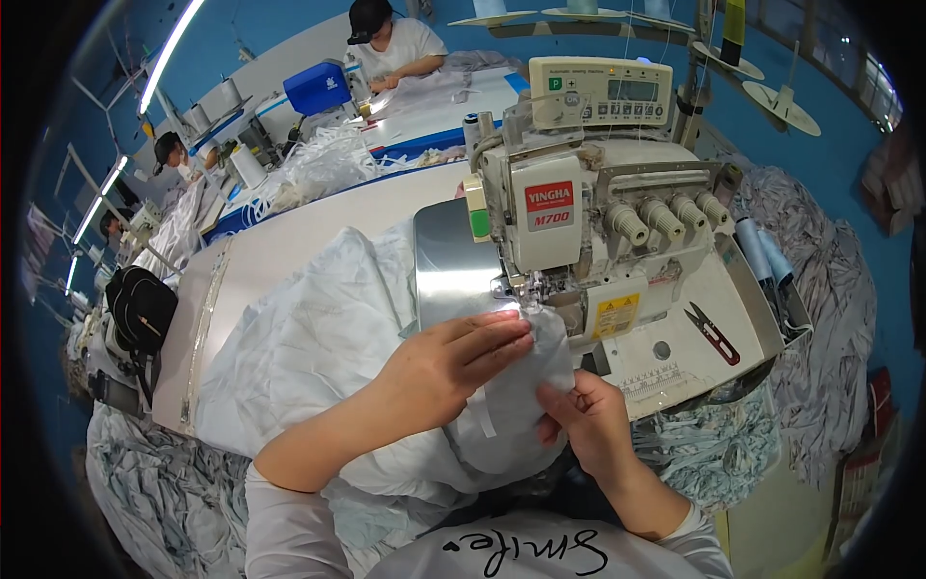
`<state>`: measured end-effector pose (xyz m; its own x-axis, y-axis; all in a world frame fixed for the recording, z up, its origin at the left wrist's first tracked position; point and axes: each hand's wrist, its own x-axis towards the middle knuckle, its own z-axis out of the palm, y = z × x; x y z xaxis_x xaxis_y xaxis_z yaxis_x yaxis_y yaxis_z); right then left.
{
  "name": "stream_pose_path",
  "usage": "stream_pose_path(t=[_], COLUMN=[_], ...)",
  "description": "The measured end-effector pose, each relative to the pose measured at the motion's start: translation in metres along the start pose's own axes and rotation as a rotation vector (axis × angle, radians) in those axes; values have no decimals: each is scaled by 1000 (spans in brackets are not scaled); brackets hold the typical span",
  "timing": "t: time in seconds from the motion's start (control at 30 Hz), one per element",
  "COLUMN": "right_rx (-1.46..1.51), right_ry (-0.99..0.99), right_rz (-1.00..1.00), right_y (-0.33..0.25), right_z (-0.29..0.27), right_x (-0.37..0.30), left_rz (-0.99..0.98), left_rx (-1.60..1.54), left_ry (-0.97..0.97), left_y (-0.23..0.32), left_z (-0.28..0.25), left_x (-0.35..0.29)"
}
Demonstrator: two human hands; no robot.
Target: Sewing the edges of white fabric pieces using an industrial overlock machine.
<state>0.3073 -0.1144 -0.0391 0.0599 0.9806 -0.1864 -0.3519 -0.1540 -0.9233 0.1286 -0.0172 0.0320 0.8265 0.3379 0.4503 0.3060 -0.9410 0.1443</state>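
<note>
The right hand has its grip pinching the edge of the pale cloth. The left hand, grip unclenched with fingers extended, lies on that cloth, which spreads over the tabletop to the sewing machine's needle area. Farther off, a person bends over work.

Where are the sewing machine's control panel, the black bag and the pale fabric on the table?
Control panel (pixel 600 94): head view, its front face.
Black bag (pixel 142 311): head view, its body.
Pale fabric (pixel 318 333): head view, its crumpled middle.
</note>
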Motion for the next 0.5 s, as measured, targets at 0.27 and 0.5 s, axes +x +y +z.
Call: stream_pose_path(t=[0.27, 0.5], right_rx=[12, 5], right_ry=[-30, -34], right_rz=[-15, -12], right_y=[-4, -13], right_z=[-3, 1], right_x=[3, 9], left_rz=[-79, -125], left_rx=[-107, -67], left_ry=[-79, -15], left_y=[-2, -44], left_z=[-8, -9], left_x=[4, 15])
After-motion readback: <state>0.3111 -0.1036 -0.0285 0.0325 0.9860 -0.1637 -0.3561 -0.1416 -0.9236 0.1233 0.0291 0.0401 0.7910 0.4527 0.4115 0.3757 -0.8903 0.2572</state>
